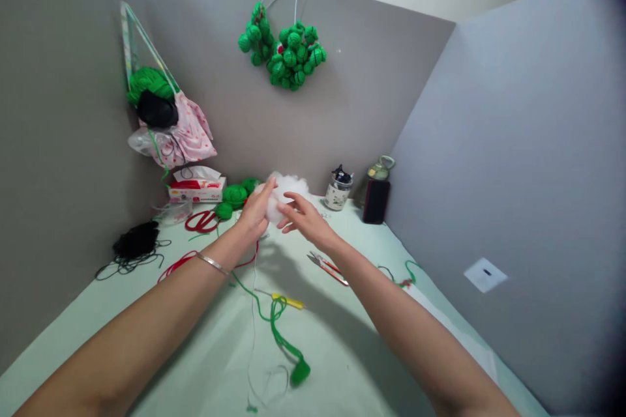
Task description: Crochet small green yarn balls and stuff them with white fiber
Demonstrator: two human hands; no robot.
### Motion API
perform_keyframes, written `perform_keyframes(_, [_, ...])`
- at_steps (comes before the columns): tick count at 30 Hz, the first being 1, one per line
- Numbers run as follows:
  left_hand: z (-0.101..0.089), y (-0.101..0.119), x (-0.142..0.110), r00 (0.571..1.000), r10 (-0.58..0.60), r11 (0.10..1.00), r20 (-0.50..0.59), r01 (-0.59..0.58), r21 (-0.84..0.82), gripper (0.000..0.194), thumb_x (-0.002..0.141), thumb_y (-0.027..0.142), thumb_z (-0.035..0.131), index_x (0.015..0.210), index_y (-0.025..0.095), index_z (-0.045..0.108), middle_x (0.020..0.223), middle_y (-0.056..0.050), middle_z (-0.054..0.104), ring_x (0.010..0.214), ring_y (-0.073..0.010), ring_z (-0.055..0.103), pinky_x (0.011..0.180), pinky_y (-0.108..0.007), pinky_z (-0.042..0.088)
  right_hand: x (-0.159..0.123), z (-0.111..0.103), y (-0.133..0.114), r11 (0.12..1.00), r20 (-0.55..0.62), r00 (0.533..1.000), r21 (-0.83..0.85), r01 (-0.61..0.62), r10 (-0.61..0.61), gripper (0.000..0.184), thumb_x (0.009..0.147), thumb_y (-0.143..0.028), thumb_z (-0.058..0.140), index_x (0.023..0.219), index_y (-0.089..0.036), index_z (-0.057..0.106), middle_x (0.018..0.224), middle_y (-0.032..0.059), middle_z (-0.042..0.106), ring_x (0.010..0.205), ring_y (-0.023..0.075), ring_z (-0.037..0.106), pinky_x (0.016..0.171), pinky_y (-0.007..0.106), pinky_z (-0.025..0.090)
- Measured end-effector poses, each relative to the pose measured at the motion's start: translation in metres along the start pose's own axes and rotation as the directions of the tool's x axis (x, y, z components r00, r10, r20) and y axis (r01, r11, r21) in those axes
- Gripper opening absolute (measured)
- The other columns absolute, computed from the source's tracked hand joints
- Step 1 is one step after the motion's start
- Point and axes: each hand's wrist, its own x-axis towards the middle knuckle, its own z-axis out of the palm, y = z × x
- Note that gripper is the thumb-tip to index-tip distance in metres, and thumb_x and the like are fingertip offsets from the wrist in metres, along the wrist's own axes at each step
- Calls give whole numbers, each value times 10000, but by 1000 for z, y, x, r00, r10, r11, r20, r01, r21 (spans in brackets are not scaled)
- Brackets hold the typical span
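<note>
Fluff (272,208), white, is up between your hands over far part of table (229,365); can't tell if it's one mass w/ the clump just behind. Your L hand (255,212) grasps it from the side, thumb up, prob. to steady it. Your R hand (306,218) meets near edge, fingers parted & slightly curled, prob. for light contact so fibres don't mat; can't tell if fingertips pinch any. Both forearms reach fwd, so small green piece (300,371) lies nearer you, between them. Its green strand loops over yellow-handled hook (288,301), likely set down w/in easy reach. Red-handled snips (327,267) lie beside R forearm, prob. handy for that side. Yarn balls (235,196) sit by tissue box (198,189) at back wall, likely out of elbows' way. Phone (376,202) stands upright against green bottle (380,168), apparently propped. Green bundle (293,55) hangs on wall, prob. to save tabletop.
</note>
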Motion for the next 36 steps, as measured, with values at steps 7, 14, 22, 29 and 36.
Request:
perform_keyframes(7, [44,18,-95,986,164,979,19,-165,116,291,971,463,569,823,217,620,969,-51,633,1073,-256,621,1010,-367,495,-68,16,4,970,-68,996,239,-48,66,304,785,-371,686,1025,-205,603,829,12,686,763,175,697,745,331,624])
perform_keyframes(14, [14,24,-147,987,112,985,116,-126,122,163,791,339,743,810,233,622,863,-22,683,886,-241,657,888,-371,538,-128,2,-13,988,74,994,124,-90,82,186,797,-246,630,976,-220,676,932,46,717,859,202,698,846,400,598])
perform_keyframes(22, [-4,34,-170,993,-117,986,3,117,-122,321,719,340,716,993,243,579,711,50,584,526,-124,559,461,-214,403,-184,-16,-25,791,623,782,-493,362,31,498,854,43,475,1051,-305,772,1365,38,647,1288,219,585,1046,385,485])
perform_keyframes(29, [8,38,-194,987,-162,978,21,163,-127,250,733,378,723,897,220,619,717,23,652,565,-139,585,530,-231,425,-182,-12,-28,889,610,791,-388,242,51,95,898,-193,707,838,-241,764,1228,75,719,1213,237,622,1055,384,479])
perform_keyframes(36, [9,31,-206,993,-115,993,21,114,21,248,850,441,668,915,214,591,681,24,660,594,-162,572,605,-263,435,-167,-18,-36,940,278,930,174,-294,239,203,851,-374,754,852,-192,663,838,32,738,845,176,688,881,340,513])
